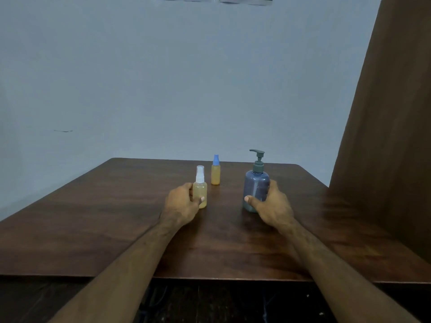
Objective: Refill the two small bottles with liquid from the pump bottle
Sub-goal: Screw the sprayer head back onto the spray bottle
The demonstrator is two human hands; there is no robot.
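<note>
The left hand (184, 201) grips the near clear-capped amber spray bottle (200, 191) while the right hand (270, 205) wraps the grey-blue plastic pump bottle (256, 190), likely steadying both for refilling.

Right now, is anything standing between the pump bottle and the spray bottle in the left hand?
Nothing visible. Bare table lies between the pump bottle, held by the right hand, and the clear-capped spray bottle in the left hand. The blue-capped bottle stands farther back.

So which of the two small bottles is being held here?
The clear-capped spray bottle, gripped by the left hand; the blue-capped bottle stands untouched farther back.
</note>
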